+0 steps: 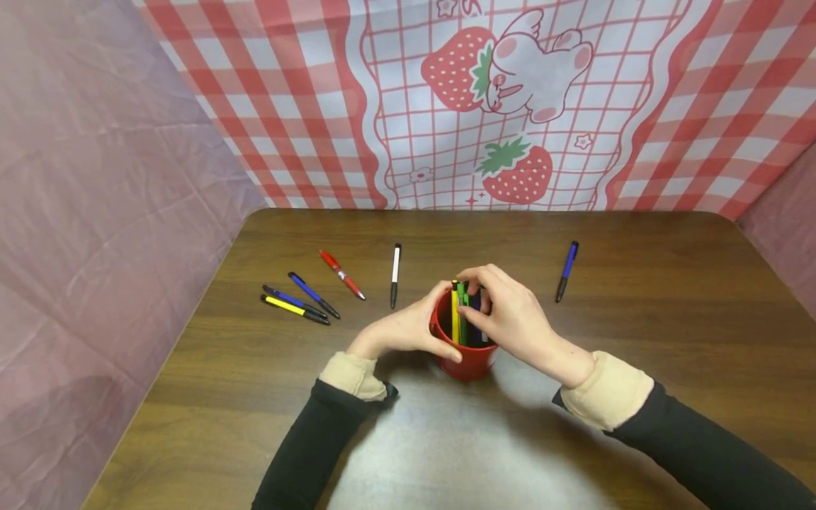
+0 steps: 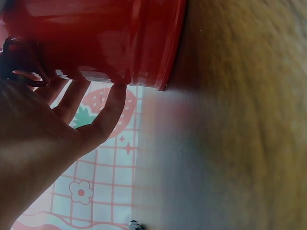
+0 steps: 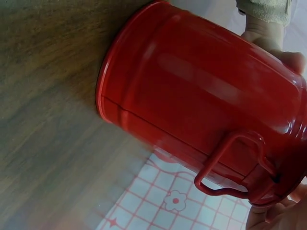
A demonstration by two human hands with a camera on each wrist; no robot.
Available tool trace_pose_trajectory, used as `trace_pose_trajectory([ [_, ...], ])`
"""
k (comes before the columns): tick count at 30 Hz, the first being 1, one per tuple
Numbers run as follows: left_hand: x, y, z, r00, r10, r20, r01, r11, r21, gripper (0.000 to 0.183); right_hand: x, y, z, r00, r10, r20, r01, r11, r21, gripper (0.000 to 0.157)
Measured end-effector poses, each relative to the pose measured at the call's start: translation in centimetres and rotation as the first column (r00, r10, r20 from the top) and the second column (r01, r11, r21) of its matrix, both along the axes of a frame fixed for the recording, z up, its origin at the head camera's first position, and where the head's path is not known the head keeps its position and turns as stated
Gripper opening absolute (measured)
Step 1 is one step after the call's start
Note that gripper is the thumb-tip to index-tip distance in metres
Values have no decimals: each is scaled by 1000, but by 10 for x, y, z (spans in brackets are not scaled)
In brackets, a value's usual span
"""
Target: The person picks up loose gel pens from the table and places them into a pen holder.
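A small red metal bucket (image 1: 468, 363) stands upright mid-table, with yellow (image 1: 455, 315), green (image 1: 463, 322) and dark pens inside. My left hand (image 1: 408, 327) grips the bucket's left side, thumb in front and fingers round the back. Over the mouth, my right hand (image 1: 513, 312) has its thumb and fingers curled about the tops of pens; how many it holds is hidden. In the left wrist view, fingers (image 2: 112, 108) press the bucket wall. The right wrist view shows the bucket's side and loop handle (image 3: 211, 167), with part of the right hand at the rim.
Left of the bucket lie a yellow pen (image 1: 287, 305), two blue pens (image 1: 312, 294), a red pen (image 1: 342, 274) and a white pen (image 1: 396, 273). Another blue pen (image 1: 567, 271) lies to the right. A checked strawberry cloth (image 1: 306, 106) hangs behind the wooden table (image 1: 650, 297).
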State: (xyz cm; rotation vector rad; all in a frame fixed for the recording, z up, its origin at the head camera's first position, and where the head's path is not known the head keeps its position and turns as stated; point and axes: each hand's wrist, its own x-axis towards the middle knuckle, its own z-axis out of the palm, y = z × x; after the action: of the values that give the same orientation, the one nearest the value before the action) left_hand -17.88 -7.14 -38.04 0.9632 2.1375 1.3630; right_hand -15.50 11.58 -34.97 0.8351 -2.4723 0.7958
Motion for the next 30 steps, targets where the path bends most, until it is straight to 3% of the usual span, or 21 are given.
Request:
trace_pose_trajectory([
  [4, -7, 0, -16, 1000, 14, -9, -14, 1000, 1, 88, 0, 0, -1, 1000, 1, -1, -1, 1000, -3, 33],
  [7, -10, 0, -20, 1000, 8, -15, -7, 1000, 15, 88, -1, 0, -1, 1000, 1, -2, -1, 1000, -3, 32],
  [15, -11, 0, -21, 1000, 5, -23, -5, 1000, 27, 87, 0, -1, 0, 1000, 1, 11, -1, 1000, -6, 32],
  [23, -10, 0, -20, 1000, 1, -4, -1, 1000, 24, 88, -1, 0, -2, 1000, 2, 8, -2, 1000, -25, 41],
  [30, -10, 1, -22, 1000, -5, -14, 5, 999, 36, 89, -3, 4, -1, 1000, 25, -2, -25, 997, -72, 34],
])
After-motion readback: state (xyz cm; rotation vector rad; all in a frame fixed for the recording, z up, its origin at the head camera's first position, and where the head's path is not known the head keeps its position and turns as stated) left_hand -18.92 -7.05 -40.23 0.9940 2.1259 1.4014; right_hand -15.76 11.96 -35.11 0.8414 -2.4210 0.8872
